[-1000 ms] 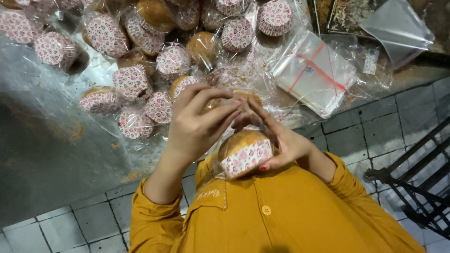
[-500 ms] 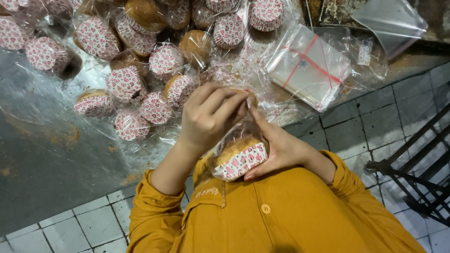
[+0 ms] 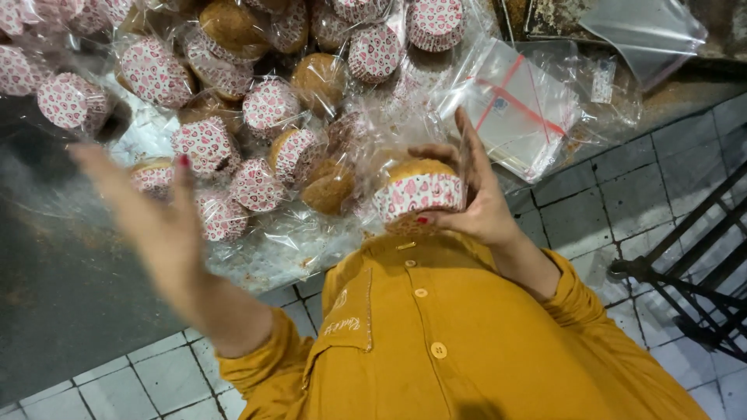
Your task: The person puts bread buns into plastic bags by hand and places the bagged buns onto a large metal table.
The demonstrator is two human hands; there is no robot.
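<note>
My right hand [image 3: 475,198] grips a muffin [image 3: 416,190] in a white paper cup with pink hearts, wrapped in a clear plastic bag, close above my mustard-yellow shirt [image 3: 436,342]. My left hand [image 3: 152,210] is blurred, fingers spread and empty, out to the left above the grey metal table [image 3: 54,311]. In front of both hands lies a heap of bagged muffins [image 3: 257,132] in the same heart-patterned cups.
A stack of flat clear bags with red strips [image 3: 517,109] lies right of the heap. Another loose clear bag [image 3: 646,27] sits at the top right. Grey floor tiles [image 3: 615,202] and a dark metal frame [image 3: 692,272] are on the right.
My left hand has let go of the bagged muffin and swung out to the left, now open. My right hand still holds the muffin, which has risen slightly.
</note>
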